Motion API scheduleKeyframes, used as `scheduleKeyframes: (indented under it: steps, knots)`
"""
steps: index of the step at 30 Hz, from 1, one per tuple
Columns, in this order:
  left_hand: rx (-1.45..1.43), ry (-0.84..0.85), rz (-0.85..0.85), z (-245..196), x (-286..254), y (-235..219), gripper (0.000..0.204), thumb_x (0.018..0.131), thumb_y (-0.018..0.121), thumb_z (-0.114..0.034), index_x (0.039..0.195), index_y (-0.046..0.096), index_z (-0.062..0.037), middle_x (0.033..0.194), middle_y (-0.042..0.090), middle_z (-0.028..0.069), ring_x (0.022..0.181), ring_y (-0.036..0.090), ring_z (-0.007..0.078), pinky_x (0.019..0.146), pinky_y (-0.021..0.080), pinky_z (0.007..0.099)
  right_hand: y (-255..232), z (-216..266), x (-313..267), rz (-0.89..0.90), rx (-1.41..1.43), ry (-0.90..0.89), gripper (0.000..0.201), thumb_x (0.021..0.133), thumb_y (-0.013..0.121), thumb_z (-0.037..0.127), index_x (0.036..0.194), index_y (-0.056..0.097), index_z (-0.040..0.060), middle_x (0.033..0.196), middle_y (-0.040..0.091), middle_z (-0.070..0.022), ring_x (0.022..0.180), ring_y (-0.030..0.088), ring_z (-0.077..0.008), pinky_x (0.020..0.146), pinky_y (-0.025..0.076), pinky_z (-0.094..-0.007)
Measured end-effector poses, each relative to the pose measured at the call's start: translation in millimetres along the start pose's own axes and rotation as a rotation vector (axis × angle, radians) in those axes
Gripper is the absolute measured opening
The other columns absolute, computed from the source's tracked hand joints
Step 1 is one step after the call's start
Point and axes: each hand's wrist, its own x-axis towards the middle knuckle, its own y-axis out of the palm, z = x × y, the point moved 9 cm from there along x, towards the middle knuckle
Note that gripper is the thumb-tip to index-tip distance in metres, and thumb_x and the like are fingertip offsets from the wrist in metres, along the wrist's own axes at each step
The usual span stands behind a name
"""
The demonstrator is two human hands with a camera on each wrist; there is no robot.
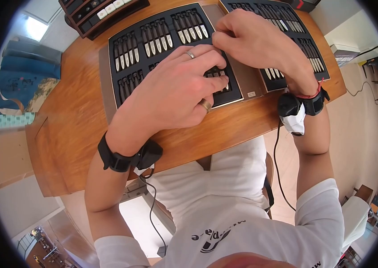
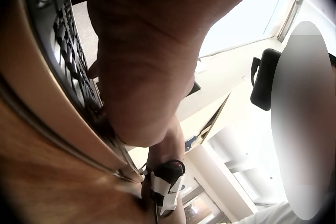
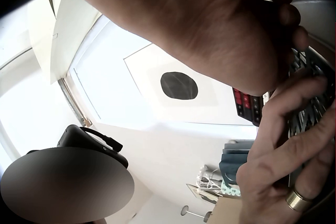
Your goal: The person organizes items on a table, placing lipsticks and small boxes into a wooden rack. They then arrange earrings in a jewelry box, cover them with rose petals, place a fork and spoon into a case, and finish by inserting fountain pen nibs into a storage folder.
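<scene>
Two dark trays, a left tray [image 1: 167, 52] and a right tray [image 1: 273, 80], lie side by side, their compartments filled with rows of small dark pieces with silvery tips. Over the near right part of the left tray is my left hand [image 1: 175, 87], two rings on it, fingers bent and spread down onto the pieces; no piece shows gripped. My right hand [image 1: 260, 42] hovers at that tray's right edge, beside the left fingertips, fingers curled in; whether they pinch anything is hidden. The right wrist view shows my left hand [image 3: 283, 150] reaching over the pieces.
A dark wooden rack [image 1: 88, 15] with white tiles stands at the back left of the wooden table [image 1: 81, 85]. Blue bags [image 1: 30, 67] and a cardboard box [image 1: 8, 156] are to the left. Cables [image 1: 278, 165] hang from both wrist cameras past the table's front edge.
</scene>
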Motion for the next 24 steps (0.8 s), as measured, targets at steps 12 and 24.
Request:
scheduleKeyframes:
  steps: [12, 24]
  knots:
    - [-0.035, -0.022, 0.050, 2, -2, 6, 0.038, 0.069, 0.069, 0.002, 0.106, 0.078, 0.0012, 0.117, 0.066, 0.0139, 0.119, 0.065, 0.0373, 0.102, 0.055, 0.0461, 1, -4, 4, -0.051, 0.051, -0.010, 0.032, 0.094, 0.062, 0.018, 0.077, 0.054, -0.0081, 0.062, 0.042, -0.0163, 0.057, 0.038, -0.0221, 0.056, 0.040, -0.0406]
    - [0.040, 0.035, 0.120, -4, -2, 14, 0.035, 0.070, 0.067, 0.004, 0.104, 0.076, -0.0009, 0.116, 0.068, 0.0113, 0.125, 0.066, 0.0337, 0.110, 0.052, 0.0473, -1, -3, 8, -0.110, 0.129, -0.052, 0.034, 0.094, 0.060, 0.017, 0.073, 0.044, -0.0041, 0.064, 0.030, -0.0066, 0.060, 0.031, -0.0152, 0.054, 0.032, -0.0377]
